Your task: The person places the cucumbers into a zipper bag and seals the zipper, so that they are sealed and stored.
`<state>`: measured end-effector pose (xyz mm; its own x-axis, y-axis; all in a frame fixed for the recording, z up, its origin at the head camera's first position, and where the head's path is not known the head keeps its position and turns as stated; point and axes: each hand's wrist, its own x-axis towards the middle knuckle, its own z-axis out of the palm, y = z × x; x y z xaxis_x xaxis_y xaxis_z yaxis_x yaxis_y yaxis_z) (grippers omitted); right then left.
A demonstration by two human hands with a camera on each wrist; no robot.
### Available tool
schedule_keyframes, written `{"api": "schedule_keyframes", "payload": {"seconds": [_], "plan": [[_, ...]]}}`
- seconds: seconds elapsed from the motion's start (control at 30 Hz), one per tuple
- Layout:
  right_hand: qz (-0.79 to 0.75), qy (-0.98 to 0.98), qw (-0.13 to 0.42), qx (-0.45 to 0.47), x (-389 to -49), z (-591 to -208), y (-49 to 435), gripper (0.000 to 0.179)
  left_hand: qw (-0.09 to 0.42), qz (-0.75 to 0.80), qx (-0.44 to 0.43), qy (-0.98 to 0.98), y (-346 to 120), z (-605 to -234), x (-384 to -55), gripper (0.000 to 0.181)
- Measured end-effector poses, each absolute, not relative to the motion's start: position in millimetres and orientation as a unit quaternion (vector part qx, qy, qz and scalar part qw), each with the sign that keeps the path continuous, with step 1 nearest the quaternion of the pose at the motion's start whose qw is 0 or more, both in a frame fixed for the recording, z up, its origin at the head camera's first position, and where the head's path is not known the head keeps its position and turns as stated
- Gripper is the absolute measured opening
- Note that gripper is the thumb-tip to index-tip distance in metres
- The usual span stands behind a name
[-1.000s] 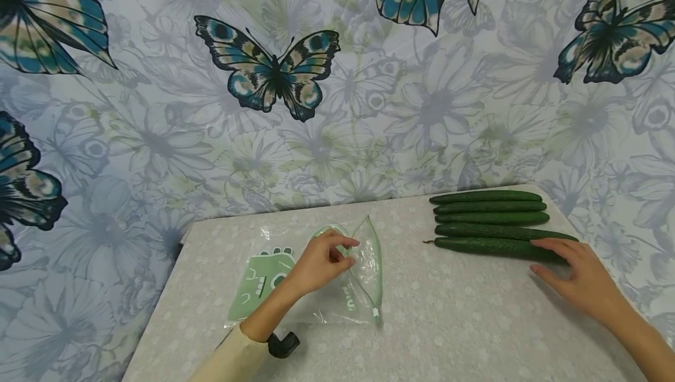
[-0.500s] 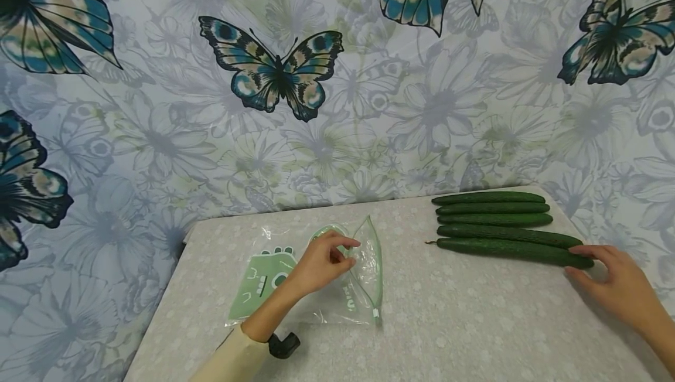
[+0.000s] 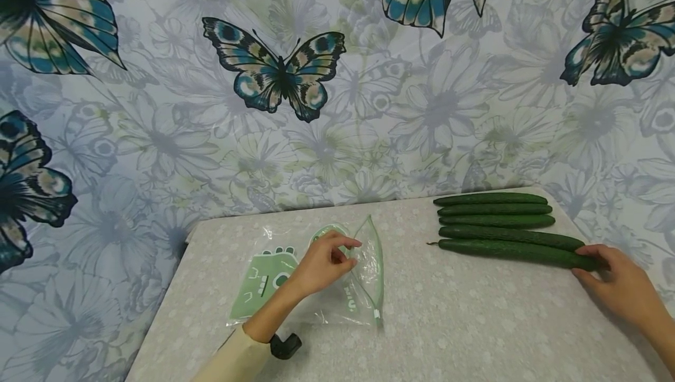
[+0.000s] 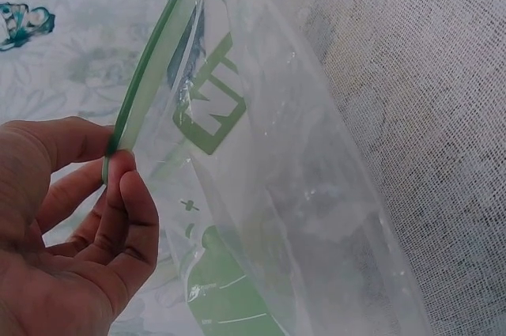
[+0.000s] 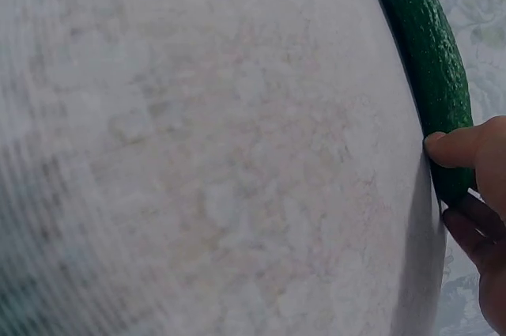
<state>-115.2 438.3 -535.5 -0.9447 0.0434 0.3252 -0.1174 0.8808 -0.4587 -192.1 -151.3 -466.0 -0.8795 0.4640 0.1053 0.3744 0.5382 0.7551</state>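
Cucumber nearest the person (image 3: 517,253) lies on the surface (image 3: 448,323), stem tip pointing left; its far-right end is held by the right hand (image 3: 617,276), thumb on one flank and fingers curled against the other (right wrist view). Holding it at the end presumably leaves most of the length free. Whether that end is slightly raised: cannot tell.

Other four cucumbers (image 3: 495,220) lie roughly parallel behind it, a narrow gap between the far three and the fourth; probably laid out so that each can be taken singly.

Left hand (image 3: 321,262) pinches one green zip lip (image 4: 150,59) of the clear zip bag (image 3: 327,303) between fingertips. Bag lies to the left of the cucumbers, well apart, mouth facing them. Lips stand apart in the head view, white slider (image 3: 377,314) at the near corner; the pinch likely serves to keep the limp film from closing. Bag contents: no cucumber visible inside.
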Motion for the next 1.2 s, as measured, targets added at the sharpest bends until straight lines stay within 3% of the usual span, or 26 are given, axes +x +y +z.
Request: {"api": "schedule_keyframes", "payload": {"seconds": [0.47,0.73,0.97,1.2], "plan": [[0.295,-0.941,0.162,-0.004,-101.2,-535.4,439.8,0.038,0.047,0.412,0.240,0.878,-150.8,-469.3,-192.8,0.033],[0.510,-0.851,0.114,-0.054,-96.1,-524.2,438.7,0.030,0.049,0.415,0.240,0.876,-149.8,-470.1,-195.7,0.033],[0.718,-0.685,0.127,-0.009,-101.3,-520.3,437.0,0.035,0.056,0.417,0.234,0.877,-150.4,-468.3,-194.3,0.033],[0.774,-0.617,0.138,0.018,-105.6,-514.7,426.5,0.038,0.051,0.420,0.235,0.875,-151.9,-470.5,-194.6,0.033]]}}
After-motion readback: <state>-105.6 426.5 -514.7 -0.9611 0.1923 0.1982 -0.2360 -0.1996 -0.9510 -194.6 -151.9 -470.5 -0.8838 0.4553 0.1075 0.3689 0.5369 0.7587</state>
